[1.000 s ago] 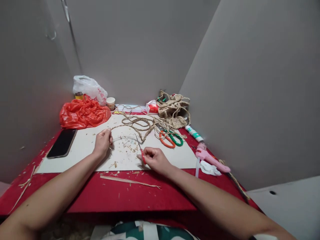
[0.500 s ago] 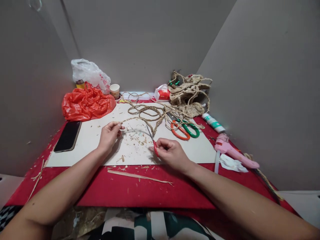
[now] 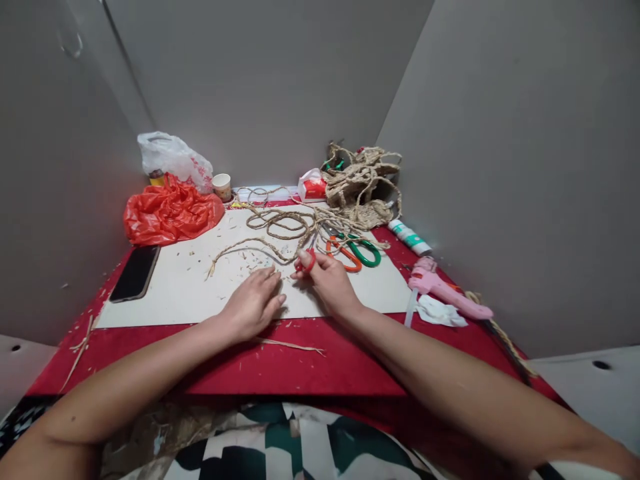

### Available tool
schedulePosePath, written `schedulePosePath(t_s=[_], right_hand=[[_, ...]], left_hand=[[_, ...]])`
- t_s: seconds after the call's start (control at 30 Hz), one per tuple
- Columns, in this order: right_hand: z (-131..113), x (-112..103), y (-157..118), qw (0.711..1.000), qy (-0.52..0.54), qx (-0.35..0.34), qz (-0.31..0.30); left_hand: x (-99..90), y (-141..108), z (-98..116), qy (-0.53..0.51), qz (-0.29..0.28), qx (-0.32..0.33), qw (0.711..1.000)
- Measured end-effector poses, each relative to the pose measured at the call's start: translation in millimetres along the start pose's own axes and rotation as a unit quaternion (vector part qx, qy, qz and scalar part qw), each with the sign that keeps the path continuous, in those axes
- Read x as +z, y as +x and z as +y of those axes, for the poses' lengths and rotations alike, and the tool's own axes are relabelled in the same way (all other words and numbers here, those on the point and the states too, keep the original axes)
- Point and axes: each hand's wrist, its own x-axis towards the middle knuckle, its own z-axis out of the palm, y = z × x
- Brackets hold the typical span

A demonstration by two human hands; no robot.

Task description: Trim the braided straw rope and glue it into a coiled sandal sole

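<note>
My right hand (image 3: 333, 283) is closed on small red-handled scissors (image 3: 311, 260), whose handle loop shows at the fingers; the blades are hard to make out. Beside it, my left hand (image 3: 254, 300) rests low over the white board (image 3: 165, 293), fingers loosely stretched and holding nothing I can see. Beyond both hands a braided straw cord (image 3: 235, 245) lies on the board, its frayed end at the left. It runs back into several loops of cord (image 3: 285, 223). Short straw scraps are scattered around the fingers.
Larger scissors with orange and green handles (image 3: 367, 250) lie right of my hands. A pink glue gun (image 3: 445, 290) and a crumpled tissue (image 3: 440, 311) are at the right edge. A phone (image 3: 135, 273), red plastic bag (image 3: 173, 212) and paper cup (image 3: 221, 187) stand left; woven straw pieces (image 3: 363, 187) are piled behind.
My left hand has let go of the cord's end and moved right, toward my body. The cord end now lies on the board. The right hand's scissors have moved and turned within its grip.
</note>
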Motion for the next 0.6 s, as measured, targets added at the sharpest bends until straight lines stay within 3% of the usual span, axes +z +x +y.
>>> schedulePosePath(t_s=[0.13, 0.27, 0.43, 0.6], right_hand=[[-1.3, -1.9, 5.8, 0.999, 0.028, -0.039, 0.026], [-3.3, -0.5, 9.3, 0.997, 0.032, -0.071, 0.028], [-2.6, 0.0, 16.2, 0.996, 0.026, -0.086, 0.027], [-2.0, 0.1, 17.6, 0.996, 0.001, -0.088, 0.025]], left_hand=[[21.3, 26.7, 1.6, 0.064, -0.017, -0.082, 0.994], [26.7, 61.8, -3.8, 0.117, 0.007, -0.162, 0.980], [22.3, 90.5, -10.4, 0.137, -0.006, -0.143, 0.980], [20.6, 92.5, -15.6, 0.121, 0.008, -0.082, 0.989]])
